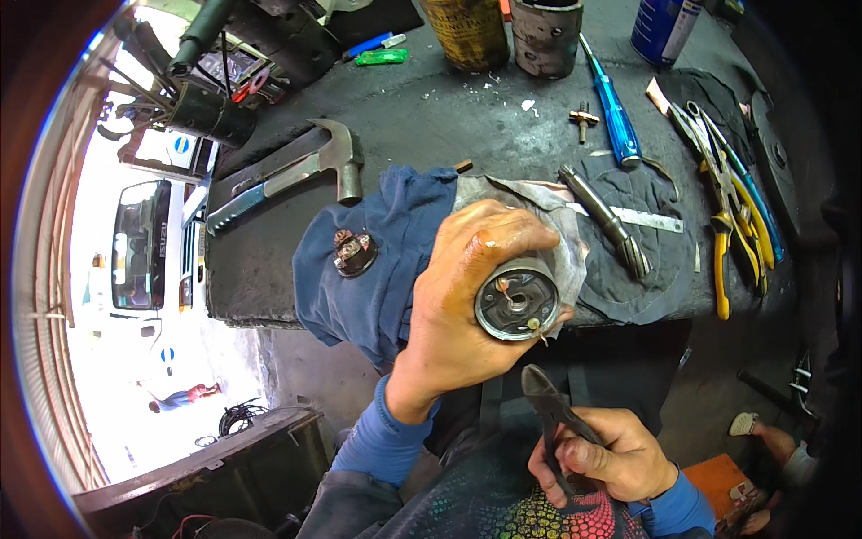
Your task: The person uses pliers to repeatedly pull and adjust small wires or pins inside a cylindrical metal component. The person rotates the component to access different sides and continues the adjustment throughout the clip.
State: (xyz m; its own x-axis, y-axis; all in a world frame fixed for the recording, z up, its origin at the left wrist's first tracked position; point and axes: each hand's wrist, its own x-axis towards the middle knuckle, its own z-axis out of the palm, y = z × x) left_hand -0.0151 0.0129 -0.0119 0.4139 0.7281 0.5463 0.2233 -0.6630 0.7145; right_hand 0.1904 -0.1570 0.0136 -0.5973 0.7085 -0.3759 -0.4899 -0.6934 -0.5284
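My left hand is wrapped round a cylindrical metal motor housing above the bench's front edge. Its open end is turned up, showing a dark inside with a centre hole and short copper leads. Lower right, my right hand grips a pair of dark pliers, jaws pointing up toward the housing but apart from it. The part of the pliers inside my palm is hidden. On a blue cloth left of my left hand sits a small round dark part with a reddish top. A grey rag lies behind the housing.
A hammer lies on the dark bench at left. To the right are a milling cutter, a steel ruler, a blue screwdriver and yellow-handled pliers. Cans stand behind. Another person's leg shows lower right.
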